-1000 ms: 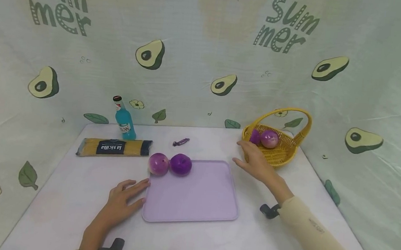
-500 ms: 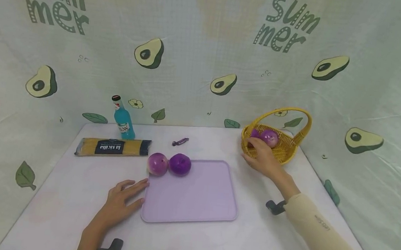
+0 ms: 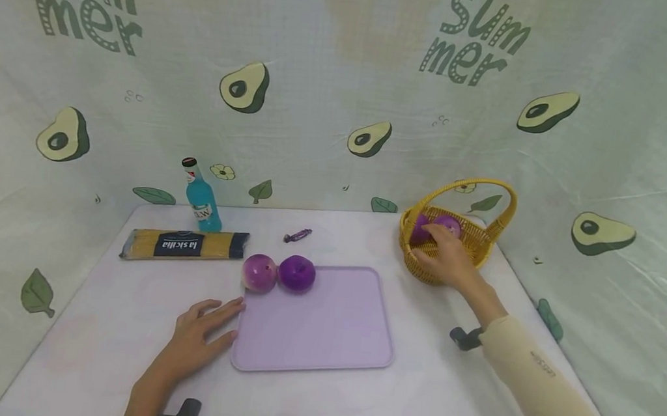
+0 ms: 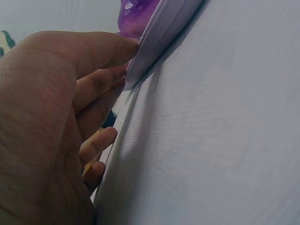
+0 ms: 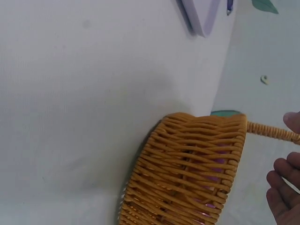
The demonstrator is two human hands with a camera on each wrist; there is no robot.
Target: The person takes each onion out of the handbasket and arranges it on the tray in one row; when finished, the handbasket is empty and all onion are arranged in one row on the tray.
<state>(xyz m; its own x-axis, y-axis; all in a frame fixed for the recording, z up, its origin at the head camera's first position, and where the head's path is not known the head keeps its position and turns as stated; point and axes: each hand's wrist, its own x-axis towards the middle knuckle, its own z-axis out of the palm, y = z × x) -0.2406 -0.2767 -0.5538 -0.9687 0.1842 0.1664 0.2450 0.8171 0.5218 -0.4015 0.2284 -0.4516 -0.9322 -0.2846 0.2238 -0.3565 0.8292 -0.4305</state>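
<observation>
My left hand (image 3: 196, 336) lies beside the left edge of a pale purple tray (image 3: 318, 331), its fingers and thumb touching the rim. Two round purple fruits, one pinkish (image 3: 260, 273) and one dark (image 3: 297, 274), sit at the tray's far left corner. My right hand (image 3: 447, 256) is over the near side of a yellow wicker basket (image 3: 477, 245) with a tall handle. Its fingers are spread near a purple fruit (image 3: 419, 230) inside. Another purple fruit (image 3: 448, 224) lies beside that one, partly hidden by the hand. In the right wrist view the palm shows nothing held.
A blue bottle (image 3: 203, 203) stands at the back left, behind a pack of spaghetti (image 3: 180, 245). A small purple wrapped candy (image 3: 297, 236) lies behind the tray. A printed cloth (image 3: 307, 167) hangs behind the table.
My right hand has moved right from the basket's left side to over the basket and its fruit. The left hand stays at the tray; the head view has shifted slightly.
</observation>
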